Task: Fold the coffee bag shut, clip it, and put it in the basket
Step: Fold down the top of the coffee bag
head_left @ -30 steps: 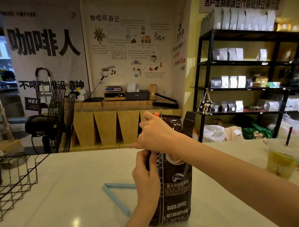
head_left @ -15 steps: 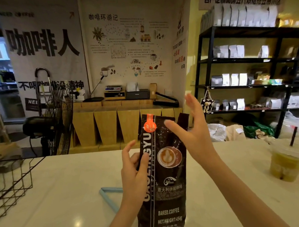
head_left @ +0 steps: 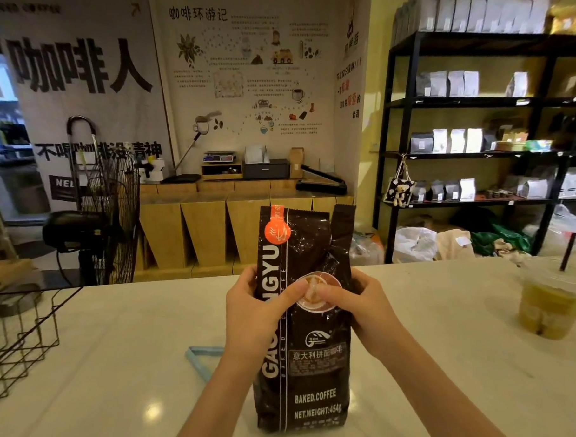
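Observation:
A tall dark brown coffee bag stands upright on the white counter, its top unfolded and open, one back flap sticking up at the right. My left hand grips its left side at mid height, thumb pressed on the front. My right hand holds the right side, thumb on the cup picture. A light blue clip lies open in a V on the counter just left of the bag, partly behind my left forearm. The black wire basket sits at the counter's left edge.
A plastic cup of greenish drink with a dark straw stands at the right of the counter. Beyond the counter are a floor fan, wooden bins and black shelves with bags.
My right hand left the bag's top, swung out open, then came down onto the bag's right side. The top has sprung up unfolded. My left hand shifted from the edge to gripping the left side.

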`<state>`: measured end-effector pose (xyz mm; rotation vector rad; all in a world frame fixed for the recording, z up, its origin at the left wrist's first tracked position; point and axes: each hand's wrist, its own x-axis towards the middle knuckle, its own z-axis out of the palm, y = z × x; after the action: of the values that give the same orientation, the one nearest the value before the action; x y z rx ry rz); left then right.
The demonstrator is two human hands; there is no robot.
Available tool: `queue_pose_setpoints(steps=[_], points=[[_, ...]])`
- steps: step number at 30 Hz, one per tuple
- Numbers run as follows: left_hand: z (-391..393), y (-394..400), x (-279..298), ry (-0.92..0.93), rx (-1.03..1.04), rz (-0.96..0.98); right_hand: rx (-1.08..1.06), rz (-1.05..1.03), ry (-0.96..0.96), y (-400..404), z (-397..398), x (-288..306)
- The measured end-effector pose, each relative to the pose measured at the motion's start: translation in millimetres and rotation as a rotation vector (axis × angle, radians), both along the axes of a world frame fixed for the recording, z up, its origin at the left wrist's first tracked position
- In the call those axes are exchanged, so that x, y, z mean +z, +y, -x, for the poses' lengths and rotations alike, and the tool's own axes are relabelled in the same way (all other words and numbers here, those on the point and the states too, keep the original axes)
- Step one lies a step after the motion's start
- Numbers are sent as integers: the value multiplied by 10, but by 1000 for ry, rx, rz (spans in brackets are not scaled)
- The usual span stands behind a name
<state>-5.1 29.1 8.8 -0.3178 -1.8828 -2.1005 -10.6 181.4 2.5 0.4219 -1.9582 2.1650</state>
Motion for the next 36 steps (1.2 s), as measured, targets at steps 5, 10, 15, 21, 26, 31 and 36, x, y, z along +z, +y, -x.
queue_pose_setpoints(steps=[5,10,15,21,26,31,36], points=[[-17,-30,15,-42,-20,-63,18,46,-5,-10,-21,31],[-24,-36,28,-59,-15,-77,43,65,-28,1,-33,33],[-65,-33,84,-5,22,54,95,63,-28,11,-48,15],[-132,129,511,832,493,751,79,40,-3,-40,-69,-25],[140,305,931,1186,398,1455,18,73,99,-168,-165,-69],[327,359,955,1295,254,1514,-169,47,243,-291,-224,-284],[336,411,938,1414,286,1427,-274,74,305,-293,-241,-411]])
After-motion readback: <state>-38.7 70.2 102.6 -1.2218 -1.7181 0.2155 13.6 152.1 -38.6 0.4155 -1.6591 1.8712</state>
